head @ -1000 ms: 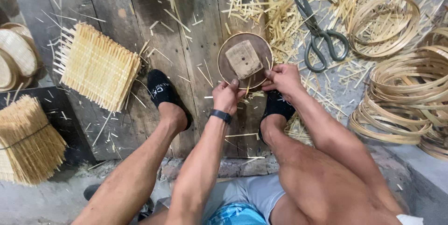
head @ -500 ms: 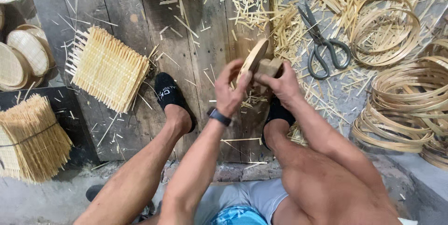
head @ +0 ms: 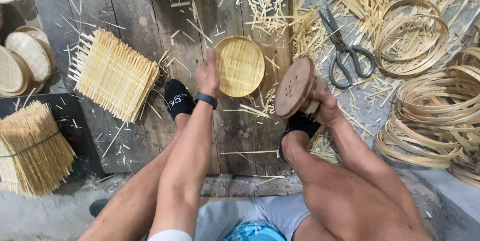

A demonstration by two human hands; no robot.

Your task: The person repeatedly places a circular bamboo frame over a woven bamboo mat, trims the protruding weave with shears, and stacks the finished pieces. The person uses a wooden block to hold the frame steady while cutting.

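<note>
My left hand [head: 208, 74] grips the edge of a small round woven bamboo tray [head: 240, 65], held above the wooden boards between my feet. My right hand [head: 321, 102] holds a round brown wooden mould disc [head: 294, 87] with several small holes, tilted on its edge just right of the tray. A black band sits on my left wrist. Both feet wear black socks.
A stack of square woven bamboo mats [head: 114, 73] lies at left, with a tied bundle of bamboo sticks [head: 30, 148] below it. Black scissors [head: 343, 49] rest on bamboo scraps. Bamboo hoops [head: 435, 113] pile at right. Finished round trays [head: 22, 60] stand at far left.
My hands have pulled apart: the woven tray came off the wooden mould, the left hand taking the tray leftward and the right hand holding the mould to the right.
</note>
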